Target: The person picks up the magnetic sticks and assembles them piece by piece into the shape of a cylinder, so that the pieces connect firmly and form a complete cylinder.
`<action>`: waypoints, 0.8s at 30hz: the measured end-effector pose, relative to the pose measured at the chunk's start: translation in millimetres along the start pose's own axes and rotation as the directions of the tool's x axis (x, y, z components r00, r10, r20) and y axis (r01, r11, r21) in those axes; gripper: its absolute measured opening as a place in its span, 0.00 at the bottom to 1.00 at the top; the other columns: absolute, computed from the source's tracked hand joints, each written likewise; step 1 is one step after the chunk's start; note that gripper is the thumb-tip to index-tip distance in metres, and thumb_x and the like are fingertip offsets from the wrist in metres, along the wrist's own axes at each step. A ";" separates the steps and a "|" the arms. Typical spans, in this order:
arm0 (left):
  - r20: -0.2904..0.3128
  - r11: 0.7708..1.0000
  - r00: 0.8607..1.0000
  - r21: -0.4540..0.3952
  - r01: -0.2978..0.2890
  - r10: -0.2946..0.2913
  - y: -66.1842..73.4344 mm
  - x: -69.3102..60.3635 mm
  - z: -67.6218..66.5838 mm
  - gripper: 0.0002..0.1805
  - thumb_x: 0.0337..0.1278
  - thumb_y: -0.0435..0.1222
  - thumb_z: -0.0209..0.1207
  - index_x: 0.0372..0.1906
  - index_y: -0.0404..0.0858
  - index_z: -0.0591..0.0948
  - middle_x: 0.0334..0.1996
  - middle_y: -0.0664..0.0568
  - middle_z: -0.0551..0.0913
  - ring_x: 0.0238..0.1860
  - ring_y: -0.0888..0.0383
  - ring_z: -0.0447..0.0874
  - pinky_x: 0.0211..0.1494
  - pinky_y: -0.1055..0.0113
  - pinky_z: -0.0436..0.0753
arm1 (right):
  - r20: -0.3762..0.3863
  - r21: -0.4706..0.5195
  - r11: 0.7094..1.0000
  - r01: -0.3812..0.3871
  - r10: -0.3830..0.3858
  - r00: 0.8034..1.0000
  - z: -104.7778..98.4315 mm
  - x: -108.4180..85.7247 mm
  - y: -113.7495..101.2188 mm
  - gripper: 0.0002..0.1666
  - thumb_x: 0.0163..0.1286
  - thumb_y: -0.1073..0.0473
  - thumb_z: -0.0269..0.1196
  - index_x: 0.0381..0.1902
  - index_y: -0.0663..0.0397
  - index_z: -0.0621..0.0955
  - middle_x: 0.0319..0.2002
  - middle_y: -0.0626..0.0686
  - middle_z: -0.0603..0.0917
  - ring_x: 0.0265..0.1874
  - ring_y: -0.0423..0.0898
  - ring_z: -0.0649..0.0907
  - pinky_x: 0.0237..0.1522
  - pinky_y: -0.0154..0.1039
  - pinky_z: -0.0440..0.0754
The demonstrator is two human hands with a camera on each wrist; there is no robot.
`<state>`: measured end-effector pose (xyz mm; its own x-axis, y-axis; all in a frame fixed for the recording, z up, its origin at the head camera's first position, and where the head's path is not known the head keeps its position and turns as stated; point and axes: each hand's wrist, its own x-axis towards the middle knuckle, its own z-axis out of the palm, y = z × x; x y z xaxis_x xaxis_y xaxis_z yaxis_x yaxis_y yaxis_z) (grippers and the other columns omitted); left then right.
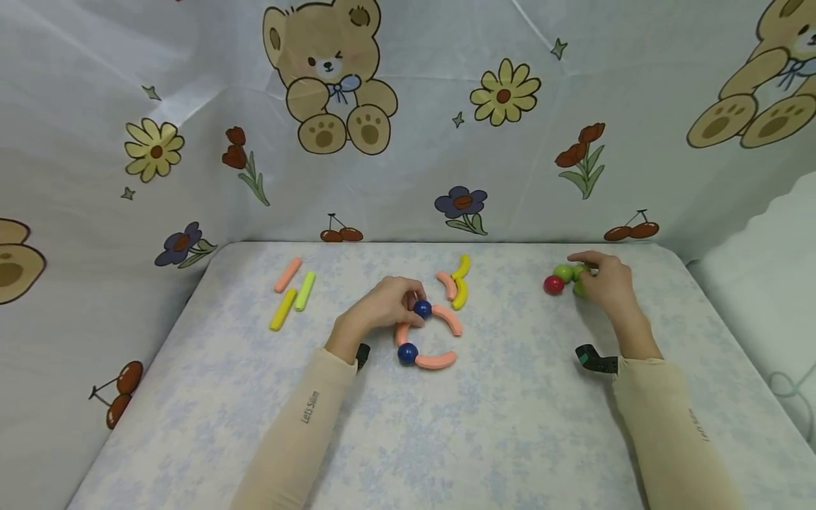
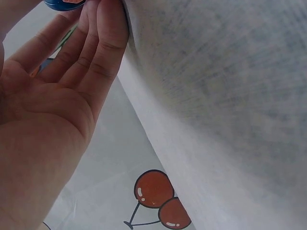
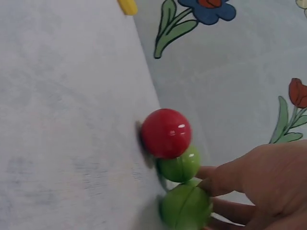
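Observation:
My left hand [image 1: 387, 302] pinches a dark blue ball [image 1: 423, 309] at the top of a partial ring on the table. Curved pink sticks [image 1: 448, 320] and a second blue ball [image 1: 408, 353] make up the rest of that ring, which gapes on its right side. In the left wrist view the held blue ball [image 2: 63, 5] shows only at the top edge. Over at the right, my right hand [image 1: 610, 283] grips a green ball [image 3: 186, 207] between thumb and fingers. Beside it lie another green ball [image 1: 563, 273] and a shiny red ball [image 1: 553, 285].
Behind the ring lie a short curved pink piece [image 1: 447, 285] and two yellow curved pieces [image 1: 460, 293]. Straight sticks sit at the left: pink [image 1: 288, 275], yellow [image 1: 283, 309] and lime [image 1: 305, 291]. A printed cloth [image 1: 408, 170] hangs along the table's back edge.

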<state>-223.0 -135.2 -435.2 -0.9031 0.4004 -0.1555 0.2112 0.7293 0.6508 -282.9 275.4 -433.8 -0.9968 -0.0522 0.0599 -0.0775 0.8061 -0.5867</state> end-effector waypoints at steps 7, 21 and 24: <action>-0.003 1.000 1.000 0.007 -0.005 0.005 -1.8 -1.0 -0.6 0.16 0.53 0.37 0.79 0.45 0.43 0.86 0.31 0.51 0.82 0.30 0.57 0.76 0.35 0.67 0.74 | -0.071 0.039 0.998 -0.043 0.046 0.996 11.7 1.5 6.4 0.21 0.76 0.66 0.56 0.64 0.67 0.80 0.60 0.74 0.79 0.58 0.70 0.74 0.59 0.66 0.73; 0.004 1.000 1.000 0.017 0.005 -0.005 0.5 -2.6 -1.7 0.15 0.55 0.37 0.79 0.45 0.43 0.86 0.32 0.51 0.82 0.32 0.56 0.76 0.36 0.66 0.73 | -0.010 0.122 0.974 0.192 -0.193 0.981 9.1 -14.9 -60.3 0.20 0.75 0.52 0.68 0.58 0.57 0.85 0.55 0.63 0.88 0.54 0.61 0.87 0.46 0.33 0.86; -0.003 1.000 1.000 0.023 0.004 -0.004 0.0 -2.2 -1.7 0.15 0.55 0.38 0.79 0.45 0.43 0.86 0.32 0.51 0.82 0.32 0.56 0.76 0.36 0.66 0.74 | 0.152 0.138 0.952 0.273 -0.293 0.944 18.2 -21.5 -81.0 0.18 0.72 0.53 0.71 0.55 0.53 0.86 0.52 0.57 0.89 0.53 0.56 0.87 0.51 0.49 0.89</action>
<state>-221.7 -137.0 -433.6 -0.9052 0.3955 -0.1555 0.2160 0.7433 0.6331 -255.5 200.5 -402.3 -0.9210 -0.3749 0.1059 -0.3487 0.6721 -0.6533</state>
